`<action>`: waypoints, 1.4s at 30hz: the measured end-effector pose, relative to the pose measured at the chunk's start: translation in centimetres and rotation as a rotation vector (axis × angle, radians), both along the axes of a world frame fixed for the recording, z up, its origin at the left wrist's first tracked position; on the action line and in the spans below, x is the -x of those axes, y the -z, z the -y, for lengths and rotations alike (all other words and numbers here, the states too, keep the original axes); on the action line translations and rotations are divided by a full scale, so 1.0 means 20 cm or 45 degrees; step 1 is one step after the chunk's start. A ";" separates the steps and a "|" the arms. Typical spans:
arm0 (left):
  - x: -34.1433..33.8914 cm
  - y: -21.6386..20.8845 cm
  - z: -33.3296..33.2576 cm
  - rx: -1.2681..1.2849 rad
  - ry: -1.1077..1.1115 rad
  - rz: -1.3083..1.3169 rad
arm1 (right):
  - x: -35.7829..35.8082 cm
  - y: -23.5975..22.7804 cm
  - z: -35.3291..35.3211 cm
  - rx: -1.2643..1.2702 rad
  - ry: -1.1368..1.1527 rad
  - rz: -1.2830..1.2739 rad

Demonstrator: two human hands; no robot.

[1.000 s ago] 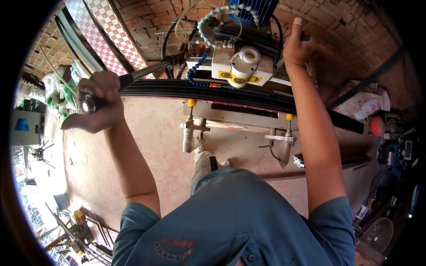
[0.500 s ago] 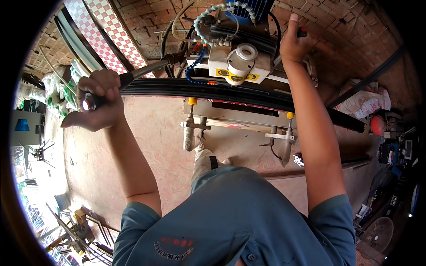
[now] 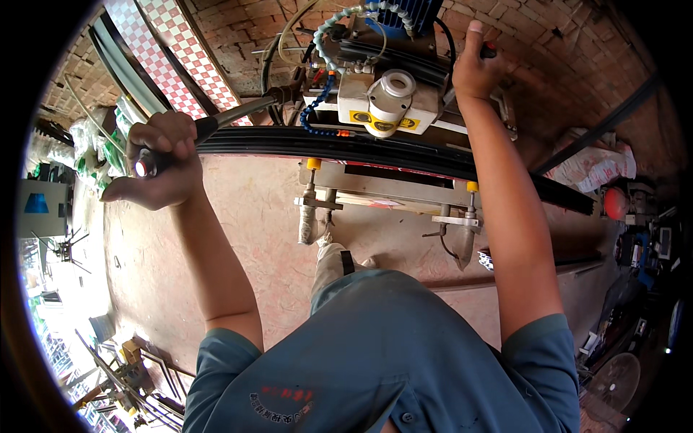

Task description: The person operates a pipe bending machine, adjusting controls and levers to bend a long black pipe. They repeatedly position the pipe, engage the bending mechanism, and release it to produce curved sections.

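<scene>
My left hand point(image 3: 162, 160) is wrapped round the black grip of a lever point(image 3: 242, 112). Its metal shaft runs up and right to the machine, and the thumb sticks out from the grip. At the far right of the machine, my right hand point(image 3: 476, 76) is closed around a dark handle point(image 3: 489, 50), mostly hidden by the fingers. Between the hands sits the machine's off-white head point(image 3: 354, 94) with yellow warning labels and a round white collar. A bundle of long black bars point(image 3: 289, 143) lies across the machine bed in front of the head.
Two yellow-capped clamps, one left point(image 3: 312, 184) and one right point(image 3: 471, 206), stand at the bed's near edge. A blue segmented hose point(image 3: 310, 124) curves beside the head, and a blue motor point(image 3: 411, 20) is behind. A white sack point(image 3: 595, 164) lies at right; checkered panels point(image 3: 184, 58) lean far left.
Very little differs. The machine's head sits slightly higher and further left in view, and my right hand has shifted a touch the same way. Both hands keep their grips.
</scene>
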State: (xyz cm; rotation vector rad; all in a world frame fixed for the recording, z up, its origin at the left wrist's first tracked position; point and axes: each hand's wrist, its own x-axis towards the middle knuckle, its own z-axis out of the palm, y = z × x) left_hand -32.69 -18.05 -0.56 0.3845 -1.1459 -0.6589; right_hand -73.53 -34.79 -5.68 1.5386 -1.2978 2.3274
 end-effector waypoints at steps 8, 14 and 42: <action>-0.01 0.01 0.00 -0.021 -0.005 -0.031 | -0.01 -0.02 0.01 0.039 0.008 0.005; 0.01 0.00 0.01 -0.023 -0.052 0.002 | 0.00 -0.03 -0.05 -0.293 0.004 0.063; 0.00 0.00 0.02 -0.067 -0.069 -0.053 | -0.03 -0.03 -0.04 -0.338 0.249 -0.016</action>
